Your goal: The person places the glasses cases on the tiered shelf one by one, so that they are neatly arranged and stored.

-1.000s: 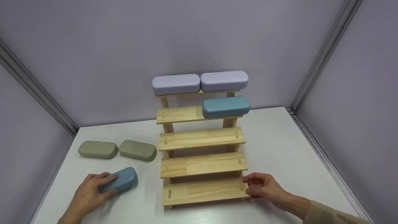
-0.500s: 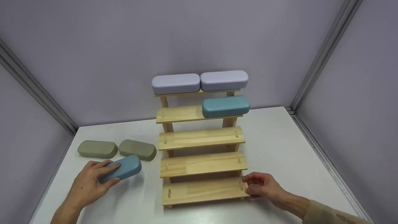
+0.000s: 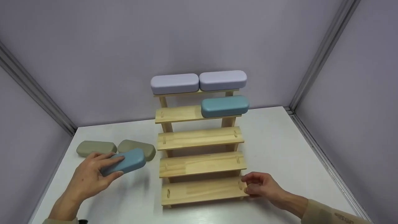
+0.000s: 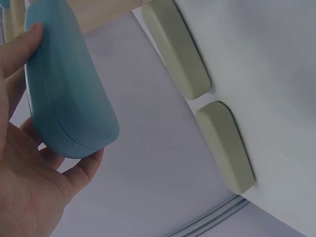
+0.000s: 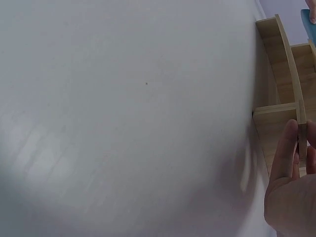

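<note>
My left hand (image 3: 88, 179) holds a blue glasses case (image 3: 133, 159) by its near end, raised above the white table and slightly tilted. In the left wrist view, a seam runs along the glasses case (image 4: 74, 94), and fingers wrap its lower end. My right hand (image 3: 266, 187) pinches the right end of the lowest step of a wooden tiered rack (image 3: 202, 190); the right wrist view has thumb and fingers on either side of that board (image 5: 302, 131). A teal glasses case (image 3: 225, 106) lies on the second tier from the top, at its right half.
Two lilac glasses cases (image 3: 175, 84) sit end to end on the top tier. Two olive-green cases, one at the left (image 3: 93, 147) and one closer to the rack (image 3: 133, 144), lie on the table (image 3: 289, 149) behind my left hand. Grey walls (image 3: 192, 37) enclose the table.
My left hand has lifted the blue glasses case off the table and moved it up, away from me and slightly right. My right hand keeps its place on the rack.
</note>
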A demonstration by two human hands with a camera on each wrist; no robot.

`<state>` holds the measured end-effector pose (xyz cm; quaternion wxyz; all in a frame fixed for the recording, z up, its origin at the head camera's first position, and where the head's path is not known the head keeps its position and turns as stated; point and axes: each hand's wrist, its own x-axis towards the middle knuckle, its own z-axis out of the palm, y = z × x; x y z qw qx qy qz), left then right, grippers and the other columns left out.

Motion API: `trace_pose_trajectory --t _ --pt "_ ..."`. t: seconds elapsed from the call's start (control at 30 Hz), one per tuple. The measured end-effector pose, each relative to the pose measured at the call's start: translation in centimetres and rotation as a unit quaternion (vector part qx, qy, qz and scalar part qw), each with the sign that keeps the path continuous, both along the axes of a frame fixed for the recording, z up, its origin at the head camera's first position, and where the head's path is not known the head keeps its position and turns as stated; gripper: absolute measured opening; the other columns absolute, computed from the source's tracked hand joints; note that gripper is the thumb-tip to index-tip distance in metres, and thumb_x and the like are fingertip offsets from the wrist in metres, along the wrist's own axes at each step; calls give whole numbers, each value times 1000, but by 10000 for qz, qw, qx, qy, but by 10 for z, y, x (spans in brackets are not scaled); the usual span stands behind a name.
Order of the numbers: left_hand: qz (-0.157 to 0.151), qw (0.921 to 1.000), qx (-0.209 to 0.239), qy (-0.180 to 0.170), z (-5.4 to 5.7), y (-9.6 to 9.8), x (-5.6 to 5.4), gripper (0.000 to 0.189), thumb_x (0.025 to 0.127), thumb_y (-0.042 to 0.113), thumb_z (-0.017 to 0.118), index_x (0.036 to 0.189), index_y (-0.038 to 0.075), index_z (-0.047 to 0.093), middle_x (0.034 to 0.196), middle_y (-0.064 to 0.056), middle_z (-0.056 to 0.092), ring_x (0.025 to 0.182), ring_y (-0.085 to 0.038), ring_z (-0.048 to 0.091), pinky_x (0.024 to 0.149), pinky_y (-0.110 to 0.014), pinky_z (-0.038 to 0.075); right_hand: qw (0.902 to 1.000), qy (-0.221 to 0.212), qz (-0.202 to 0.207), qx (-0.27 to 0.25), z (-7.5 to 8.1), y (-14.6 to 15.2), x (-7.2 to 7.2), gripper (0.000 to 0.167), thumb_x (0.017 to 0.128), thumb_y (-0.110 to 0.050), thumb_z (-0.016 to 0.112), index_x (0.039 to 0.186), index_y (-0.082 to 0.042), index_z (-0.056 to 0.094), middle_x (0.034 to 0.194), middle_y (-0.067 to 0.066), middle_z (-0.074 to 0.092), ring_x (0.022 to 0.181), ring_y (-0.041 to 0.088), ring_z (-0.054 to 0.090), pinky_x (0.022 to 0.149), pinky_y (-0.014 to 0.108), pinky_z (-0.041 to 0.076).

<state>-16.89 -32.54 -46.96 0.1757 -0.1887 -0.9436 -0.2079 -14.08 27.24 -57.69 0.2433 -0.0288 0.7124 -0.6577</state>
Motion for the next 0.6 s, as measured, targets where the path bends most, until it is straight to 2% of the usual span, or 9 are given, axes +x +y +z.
trace_pose_trajectory --t 0.23,0.43,0.6 --pt "-46 10000 -3 -37 11 9 -2 48 83 32 101 129 24 87 136 -17 82 118 -35 72 87 -60 64 9999 -96 43 -49 0 0 -1 42 99 -7 78 137 5 68 105 -6 76 94 7 75 85 29 68" --pt "-231 9997 84 -58 24 22 -5 49 85 31 99 131 22 86 139 -19 80 120 -39 72 90 -65 65 10000 -86 34 -15 0 0 -1 46 99 -8 79 140 8 66 107 -6 76 94 7 75 84 29 68" --pt "-405 9991 94 -30 38 32 -12 50 86 30 99 133 23 85 140 -15 80 116 -33 71 88 -59 64 10000 -67 -2 69 -1 0 -2 48 98 -8 80 140 9 65 110 -5 75 94 7 73 82 28 68"
